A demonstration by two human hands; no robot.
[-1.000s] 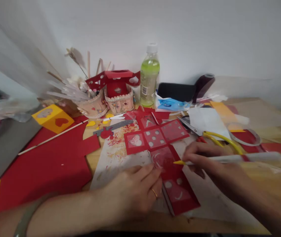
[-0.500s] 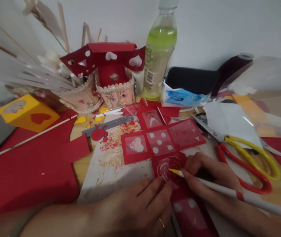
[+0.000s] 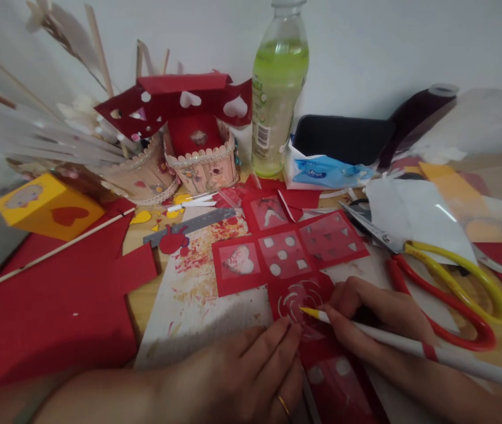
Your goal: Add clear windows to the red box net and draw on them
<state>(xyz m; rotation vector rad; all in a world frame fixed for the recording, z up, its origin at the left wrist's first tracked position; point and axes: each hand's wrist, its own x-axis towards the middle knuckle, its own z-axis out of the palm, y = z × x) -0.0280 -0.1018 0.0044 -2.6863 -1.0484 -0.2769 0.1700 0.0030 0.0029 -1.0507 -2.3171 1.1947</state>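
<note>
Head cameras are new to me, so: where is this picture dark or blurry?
Head view: dim, with shadow on the stained white paper beside the left hand; head view, right: the yellow-tipped pen blurs toward its rear end.

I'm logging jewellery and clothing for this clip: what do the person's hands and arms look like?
The left hand wears a thin gold-coloured ring, with a blurred greenish bangle farther up that arm. The right hand shows no ring or glove. Neither arm shows a sleeve.
</note>
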